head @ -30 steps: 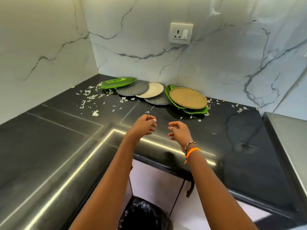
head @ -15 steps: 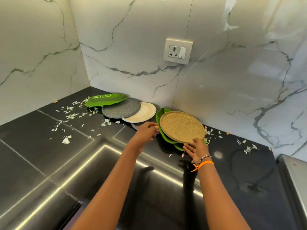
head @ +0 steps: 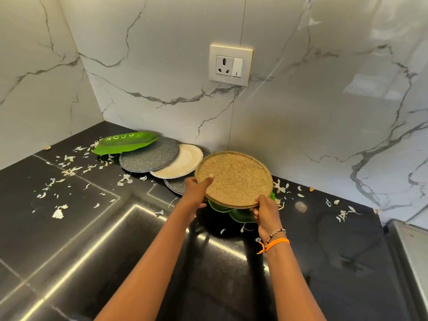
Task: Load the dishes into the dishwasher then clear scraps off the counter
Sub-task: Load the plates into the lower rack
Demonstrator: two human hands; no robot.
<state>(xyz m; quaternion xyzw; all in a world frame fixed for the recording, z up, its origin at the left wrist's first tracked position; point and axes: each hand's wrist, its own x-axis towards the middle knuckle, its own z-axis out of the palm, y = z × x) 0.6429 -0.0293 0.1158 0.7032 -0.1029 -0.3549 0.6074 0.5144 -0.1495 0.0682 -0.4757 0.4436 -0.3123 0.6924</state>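
Both hands on the tan speckled plate (head: 234, 179): left hand (head: 196, 193) grips its near-left rim, thumb over the top face, fingers curled under; right hand (head: 266, 212) grips the near-right rim, thumb on the edge, fingers below. Right wrist carries an orange band (head: 276, 243) + a beaded bracelet (head: 275, 233). Plate tilted, near edge toward the person, sitting over a green leaf-shaped plate (head: 240, 214) that shows only under the near rim; can't tell if the right fingers also catch the green one. Left of that, overlapping row along the back wall: dark speckled plate (head: 176, 185) partly hidden behind the left hand, cream plate (head: 183, 162), grey speckled plate (head: 149, 157), then a green pea-pod dish (head: 126, 143) propped on the grey one's far-left edge. All on the black glossy tabletop (head: 69, 239). White scraps (head: 69, 170) scattered thick on the left side of the row, more scraps at right near the wall (head: 345, 213) and a few by the plate. Marble-look wall w/ socket + switch plate (head: 230, 64) above the plates. Steel edge (head: 412, 251) at far right, unclear what it is.
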